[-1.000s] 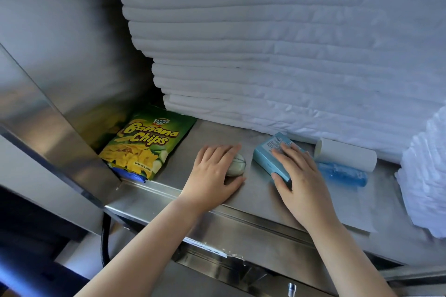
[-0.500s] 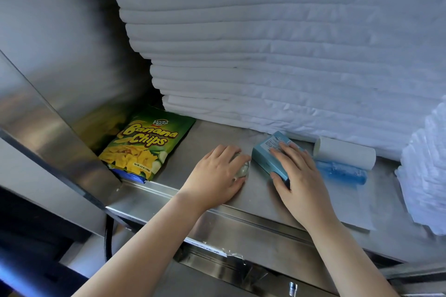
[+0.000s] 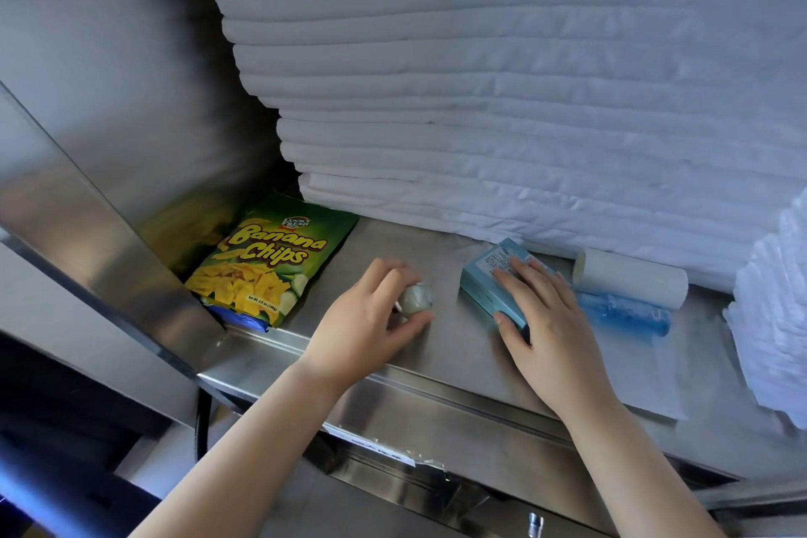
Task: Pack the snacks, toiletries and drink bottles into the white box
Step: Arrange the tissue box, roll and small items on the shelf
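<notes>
On a steel shelf [image 3: 454,345], my left hand [image 3: 371,319] curls around a small pale round soap [image 3: 415,298], fingers and thumb touching it. My right hand [image 3: 546,319] lies over a light blue box [image 3: 489,275], fingers on top and thumb at its near end. A green bag of banana chips [image 3: 266,262] lies flat at the left. A blue transparent bottle [image 3: 624,312] lies on its side right of the box, with a white roll [image 3: 633,277] behind it. The white box is not in view.
A tall stack of folded white linen [image 3: 502,92] fills the back of the shelf. More white cloth [image 3: 773,341] bulges at the right. A slanted steel panel [image 3: 109,240] bounds the left side. A sheet of paper [image 3: 655,371] lies under the bottle.
My left hand has closed its fingers around the soap and lifted its palm off the shelf. My right hand has stayed on the blue box.
</notes>
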Demonstrator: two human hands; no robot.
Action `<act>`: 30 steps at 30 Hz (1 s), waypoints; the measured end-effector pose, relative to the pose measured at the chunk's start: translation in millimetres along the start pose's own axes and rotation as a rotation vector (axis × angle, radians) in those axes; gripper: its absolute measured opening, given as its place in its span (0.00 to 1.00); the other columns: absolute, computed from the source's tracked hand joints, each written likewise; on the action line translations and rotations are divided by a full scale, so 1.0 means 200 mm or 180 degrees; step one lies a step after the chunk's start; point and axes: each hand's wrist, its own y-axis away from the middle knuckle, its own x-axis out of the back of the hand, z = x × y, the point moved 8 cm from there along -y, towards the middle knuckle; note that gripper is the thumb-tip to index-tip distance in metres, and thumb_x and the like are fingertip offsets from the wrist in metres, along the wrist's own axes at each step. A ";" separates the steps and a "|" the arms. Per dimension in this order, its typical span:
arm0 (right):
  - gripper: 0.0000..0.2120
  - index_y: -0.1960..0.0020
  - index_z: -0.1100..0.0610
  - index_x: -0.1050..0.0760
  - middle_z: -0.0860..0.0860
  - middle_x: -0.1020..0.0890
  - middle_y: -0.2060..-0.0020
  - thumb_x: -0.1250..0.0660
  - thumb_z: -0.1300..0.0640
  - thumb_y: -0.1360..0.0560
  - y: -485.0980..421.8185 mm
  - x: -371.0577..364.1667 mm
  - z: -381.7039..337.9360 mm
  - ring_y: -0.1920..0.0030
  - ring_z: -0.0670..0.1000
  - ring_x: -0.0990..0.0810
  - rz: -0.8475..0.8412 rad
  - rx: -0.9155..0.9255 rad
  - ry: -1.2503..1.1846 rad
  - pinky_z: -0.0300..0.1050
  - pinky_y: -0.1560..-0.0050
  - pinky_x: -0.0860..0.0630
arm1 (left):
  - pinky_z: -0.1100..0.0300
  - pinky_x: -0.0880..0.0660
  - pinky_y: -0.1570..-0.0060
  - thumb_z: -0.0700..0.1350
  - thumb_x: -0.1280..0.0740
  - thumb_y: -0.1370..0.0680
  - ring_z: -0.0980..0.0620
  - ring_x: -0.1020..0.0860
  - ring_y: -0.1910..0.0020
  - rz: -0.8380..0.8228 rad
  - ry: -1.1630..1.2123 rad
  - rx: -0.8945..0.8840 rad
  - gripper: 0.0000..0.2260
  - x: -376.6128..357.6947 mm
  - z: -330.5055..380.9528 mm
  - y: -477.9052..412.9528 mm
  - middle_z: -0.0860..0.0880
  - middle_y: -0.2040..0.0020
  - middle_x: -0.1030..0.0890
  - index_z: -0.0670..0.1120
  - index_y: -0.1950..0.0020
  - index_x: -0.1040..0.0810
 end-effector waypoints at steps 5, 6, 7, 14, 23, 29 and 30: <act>0.24 0.33 0.56 0.28 0.53 0.27 0.33 0.30 0.59 0.27 0.00 0.00 0.00 0.30 0.54 0.35 0.0011 0.0017 -0.0029 0.48 0.29 0.41 | 0.56 0.22 0.61 0.46 0.26 0.29 0.52 0.21 0.47 0.0087 0.0076 -0.0053 0.16 0.04 -0.05 0.08 0.49 0.40 0.24 0.42 0.46 0.25; 0.23 0.33 0.56 0.28 0.52 0.27 0.33 0.30 0.59 0.27 0.00 0.00 0.00 0.30 0.54 0.34 0.0012 0.0024 -0.0030 0.48 0.29 0.42 | 0.56 0.22 0.60 0.46 0.26 0.29 0.52 0.21 0.47 0.0088 0.0071 -0.0024 0.16 0.04 -0.06 0.09 0.50 0.39 0.24 0.42 0.46 0.25; 0.23 0.33 0.56 0.28 0.52 0.27 0.33 0.30 0.59 0.27 0.00 0.00 0.00 0.30 0.54 0.34 0.0014 0.0029 -0.0035 0.48 0.29 0.42 | 0.57 0.22 0.58 0.46 0.25 0.30 0.53 0.22 0.46 0.0096 0.0078 0.0031 0.16 0.04 -0.08 0.09 0.50 0.39 0.23 0.43 0.46 0.25; 0.22 0.33 0.57 0.28 0.53 0.27 0.33 0.31 0.58 0.26 0.00 0.00 -0.01 0.30 0.53 0.36 0.0030 0.0035 -0.0044 0.48 0.29 0.42 | 0.52 0.25 0.44 0.48 0.28 0.27 0.51 0.25 0.39 -0.0139 -0.0198 0.0194 0.16 0.06 -0.17 0.09 0.51 0.38 0.23 0.45 0.42 0.24; 0.23 0.33 0.56 0.28 0.53 0.27 0.33 0.30 0.59 0.27 0.00 0.00 0.00 0.30 0.53 0.36 0.0038 0.0029 -0.0098 0.52 0.29 0.39 | 0.53 0.26 0.45 0.43 0.35 0.25 0.46 0.23 0.44 -0.0104 -0.0796 -0.0482 0.14 -0.03 0.02 0.12 0.47 0.42 0.22 0.44 0.40 0.22; 0.23 0.32 0.56 0.29 0.52 0.28 0.33 0.31 0.58 0.26 0.00 -0.01 0.00 0.30 0.53 0.37 0.0019 0.0022 -0.0086 0.51 0.29 0.40 | 0.54 0.23 0.48 0.37 0.39 0.24 0.48 0.24 0.44 0.0071 -0.0509 -0.0240 0.16 0.01 -0.01 0.11 0.47 0.42 0.22 0.42 0.38 0.23; 0.23 0.32 0.56 0.29 0.53 0.28 0.33 0.31 0.58 0.26 0.00 -0.01 0.00 0.30 0.53 0.36 0.0021 0.0022 -0.0089 0.51 0.29 0.40 | 0.53 0.24 0.48 0.38 0.37 0.24 0.48 0.24 0.43 0.0137 -0.0481 -0.0171 0.16 0.03 -0.03 0.11 0.47 0.41 0.22 0.42 0.37 0.24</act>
